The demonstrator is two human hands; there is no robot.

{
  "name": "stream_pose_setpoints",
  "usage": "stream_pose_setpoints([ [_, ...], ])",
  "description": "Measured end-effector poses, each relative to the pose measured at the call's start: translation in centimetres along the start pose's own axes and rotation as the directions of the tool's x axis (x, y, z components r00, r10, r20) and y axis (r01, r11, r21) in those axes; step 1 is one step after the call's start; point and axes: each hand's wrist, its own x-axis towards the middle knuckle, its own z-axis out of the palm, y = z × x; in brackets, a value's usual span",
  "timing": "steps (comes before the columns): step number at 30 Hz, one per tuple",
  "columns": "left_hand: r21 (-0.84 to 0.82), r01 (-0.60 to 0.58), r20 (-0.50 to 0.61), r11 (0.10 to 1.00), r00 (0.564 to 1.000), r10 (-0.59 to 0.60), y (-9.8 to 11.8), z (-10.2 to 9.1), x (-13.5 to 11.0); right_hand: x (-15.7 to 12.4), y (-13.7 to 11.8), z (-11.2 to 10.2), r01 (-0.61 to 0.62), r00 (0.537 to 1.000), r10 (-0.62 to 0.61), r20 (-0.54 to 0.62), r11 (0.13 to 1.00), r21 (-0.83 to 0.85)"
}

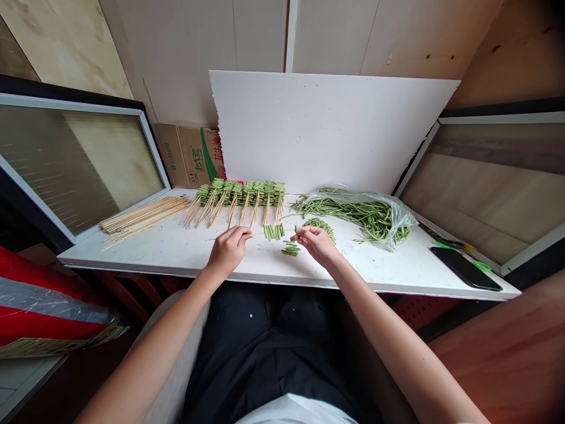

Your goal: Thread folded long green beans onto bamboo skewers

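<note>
My left hand (228, 250) is closed in a pinch around a thin wooden skewer (258, 235), held level just above the white table. Several short green bean pieces (274, 232) are threaded side by side along its middle. At the skewer's other end, my right hand (316, 242) pinches a small bean piece (296, 228) between thumb and fingertips; whether the tip has entered it I cannot tell. Under the skewer lie a few loose cut pieces (291, 249). A pile of cut beans (324, 226) shows partly behind my right hand.
Finished bean skewers (247, 194) stand in a row at the back. Bare skewers (143, 218) lie in a bundle on the left. Long beans (366, 215) spill from a clear plastic bag. A black phone (465, 268) and scissors (441, 237) lie on the right. A cardboard box (188, 154) stands behind.
</note>
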Motion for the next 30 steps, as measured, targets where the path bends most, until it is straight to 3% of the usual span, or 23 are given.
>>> stream_pose_setpoints([
  [9, -0.006, -0.006, -0.012, 1.0, 1.0, 0.006, 0.3, -0.1, 0.2, -0.2, -0.5, 0.4, 0.026, 1.0, -0.026, -0.015, 1.0, -0.017],
  [21, 0.044, -0.041, -0.035, 0.998, 0.998, 0.043, 0.7, -0.2, 0.2, -1.0, -0.3, 1.7, 0.102, 0.98, -0.117, -0.161, 0.99, -0.098],
  [30, 0.055, -0.059, -0.046, 0.997, 0.997, 0.062, 0.6, -0.2, 0.0, -1.6, -0.3, 2.4, 0.093, 0.982, -0.109, -0.157, 0.99, -0.11],
])
